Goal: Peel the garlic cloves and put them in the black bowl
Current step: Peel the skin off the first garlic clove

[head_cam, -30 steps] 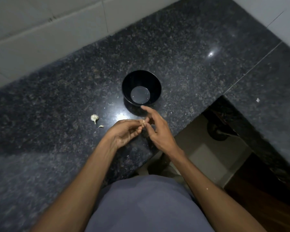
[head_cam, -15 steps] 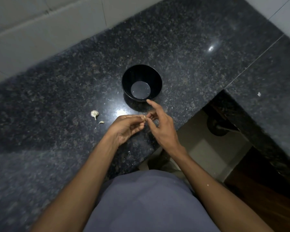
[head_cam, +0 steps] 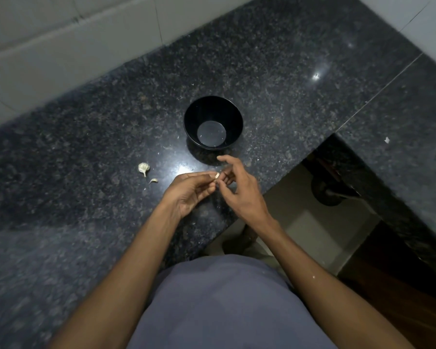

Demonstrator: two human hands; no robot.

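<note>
While left hand [head_cam: 190,191] pinches a garlic clove [head_cam: 216,175], right hand [head_cam: 239,188] picks at it, forefinger extended; black bowl [head_cam: 213,110] stands beyond, loose cloves [head_cam: 143,168] leftward.

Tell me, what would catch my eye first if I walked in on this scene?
Probably the two hands meeting just above the counter's near edge: the left hand and right hand pinch a small pale garlic clove between their fingertips. Just beyond them stands a glossy black bowl, with no cloves inside. Left of the hands, a garlic piece lies on the speckled dark granite counter.
</note>
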